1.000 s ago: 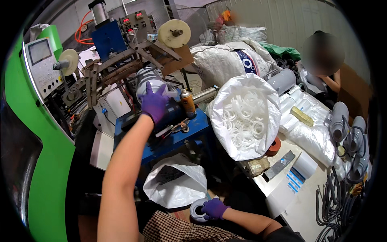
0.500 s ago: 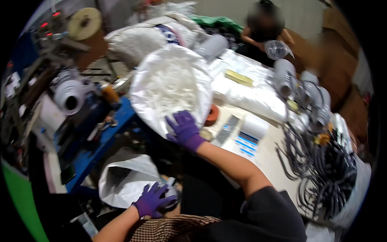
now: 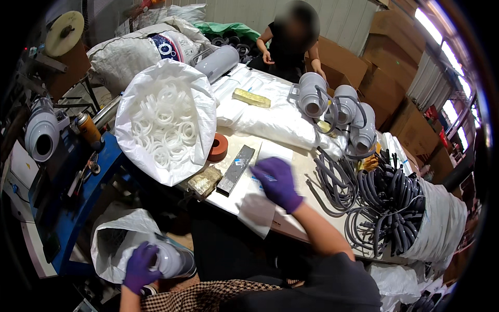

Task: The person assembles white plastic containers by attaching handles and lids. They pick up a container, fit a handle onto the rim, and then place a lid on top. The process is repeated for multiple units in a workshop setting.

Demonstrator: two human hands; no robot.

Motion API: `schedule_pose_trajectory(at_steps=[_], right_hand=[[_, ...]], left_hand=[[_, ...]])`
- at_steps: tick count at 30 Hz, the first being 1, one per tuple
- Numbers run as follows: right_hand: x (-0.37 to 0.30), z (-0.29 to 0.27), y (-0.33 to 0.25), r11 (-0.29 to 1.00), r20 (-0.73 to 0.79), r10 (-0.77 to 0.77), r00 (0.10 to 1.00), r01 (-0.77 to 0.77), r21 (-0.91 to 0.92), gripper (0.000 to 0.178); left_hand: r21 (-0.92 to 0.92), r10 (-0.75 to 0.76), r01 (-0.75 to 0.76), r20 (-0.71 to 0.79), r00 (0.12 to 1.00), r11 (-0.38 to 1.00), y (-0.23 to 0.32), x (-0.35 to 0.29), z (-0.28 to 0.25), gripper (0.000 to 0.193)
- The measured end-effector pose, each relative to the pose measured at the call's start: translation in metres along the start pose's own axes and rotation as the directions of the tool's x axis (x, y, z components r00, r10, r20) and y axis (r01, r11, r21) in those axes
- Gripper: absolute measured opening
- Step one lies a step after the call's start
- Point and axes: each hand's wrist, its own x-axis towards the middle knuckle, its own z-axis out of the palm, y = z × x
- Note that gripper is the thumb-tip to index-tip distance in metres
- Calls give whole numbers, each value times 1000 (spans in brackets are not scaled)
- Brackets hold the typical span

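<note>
My right hand (image 3: 279,183), in a purple glove, is over a strip of blue-and-white labels on a white roll (image 3: 274,151). Its fingers are curled together and slightly blurred; what they hold, if anything, is hidden. The strip's pale backing sheet (image 3: 258,210) hangs past the table's front edge. Low on the left, my left hand (image 3: 139,268), also gloved in purple, has its fingers apart and curved beside the end of a grey plastic cylinder (image 3: 171,260). That cylinder lies partly in the mouth of a white sack (image 3: 112,236).
A white bag of translucent rings (image 3: 169,125) stands left of the table, near an orange tape roll (image 3: 219,147) and a grey metal block (image 3: 236,170). Grey canisters (image 3: 312,96) and bundled dark hoses (image 3: 390,208) occupy the right. Across the table is another person (image 3: 291,44).
My right hand has left the bag of rings and moved right, onto the label strip. My left hand's fingers have curved more beside the grey cylinder. The whole view has shifted.
</note>
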Motion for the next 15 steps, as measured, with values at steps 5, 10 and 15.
schedule_pose_trajectory(at_steps=[5, 10, 15], right_hand=[[-60, -125, 98, 874, 476, 40, 879, 200, -444, 44], [-93, -139, 169, 913, 660, -68, 749, 314, -262, 17], [-118, -179, 229, 888, 540, 337, 771, -71, -454, 32]], left_hand=[[-176, -22, -58, -421, 907, 983, -17, -15, -117, 33], [-447, -250, -43, -576, 778, 894, 10, 7, -218, 41], [-701, -251, -16, -277, 928, 713, 25, 56, -160, 46]])
